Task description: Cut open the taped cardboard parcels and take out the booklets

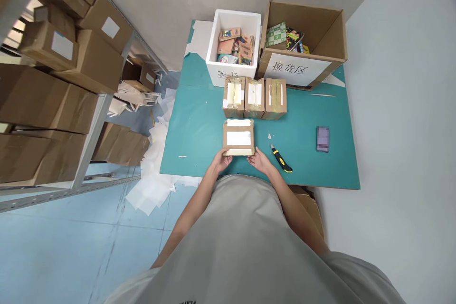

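My left hand point(223, 161) pinches the near left corner of the small cardboard box point(238, 128), thumb over its top; a light, steady hold seems best. The box is right before me by the near edge of the table point(195, 118), its white label point(238, 138) facing up. My right hand point(259, 160) is at the near right corner, and I cannot tell whether it grips or merely touches; matching my left hand's height should keep the box level.

Left of the box lies a wide stretch before the table's edge. Straight ahead, the three taped boxes point(254, 97) stand close, so pushing forward risks a bump. On the right, the utility knife point(281, 158) lies near my right hand, with the phone point(322, 138) farther out.
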`<action>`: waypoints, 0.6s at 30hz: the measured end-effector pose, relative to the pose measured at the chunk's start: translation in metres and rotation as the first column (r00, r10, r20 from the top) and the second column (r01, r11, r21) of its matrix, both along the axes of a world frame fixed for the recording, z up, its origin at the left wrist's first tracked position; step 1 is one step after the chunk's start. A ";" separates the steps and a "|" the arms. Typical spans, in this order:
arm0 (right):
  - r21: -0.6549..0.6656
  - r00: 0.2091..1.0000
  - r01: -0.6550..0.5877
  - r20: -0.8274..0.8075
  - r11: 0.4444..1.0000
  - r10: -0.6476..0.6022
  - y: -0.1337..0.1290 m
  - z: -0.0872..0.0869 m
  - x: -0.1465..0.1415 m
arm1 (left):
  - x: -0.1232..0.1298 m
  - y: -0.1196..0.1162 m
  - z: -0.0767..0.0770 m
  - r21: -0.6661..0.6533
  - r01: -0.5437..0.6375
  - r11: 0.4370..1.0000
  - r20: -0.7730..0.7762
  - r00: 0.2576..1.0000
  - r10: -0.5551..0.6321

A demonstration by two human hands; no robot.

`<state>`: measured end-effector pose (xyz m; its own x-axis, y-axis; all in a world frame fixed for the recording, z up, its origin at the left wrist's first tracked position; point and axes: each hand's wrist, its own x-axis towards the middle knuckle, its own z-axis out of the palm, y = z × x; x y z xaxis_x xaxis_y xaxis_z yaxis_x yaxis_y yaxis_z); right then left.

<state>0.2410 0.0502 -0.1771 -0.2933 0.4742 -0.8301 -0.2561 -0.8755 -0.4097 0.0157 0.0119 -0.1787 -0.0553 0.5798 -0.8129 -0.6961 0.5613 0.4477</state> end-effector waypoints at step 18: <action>-0.086 0.918 0.333 -0.198 0.939 -0.344 0.011 -0.008 -0.015 | 0.017 0.020 -0.006 -0.073 -0.180 0.981 0.067 0.980 0.185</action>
<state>0.2262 0.0617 -0.1848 -0.2902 0.5350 -0.7934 -0.6149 -0.7396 -0.2738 0.0326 0.0317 -0.1849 -0.0942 0.5100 -0.8550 -0.8190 0.4485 0.3578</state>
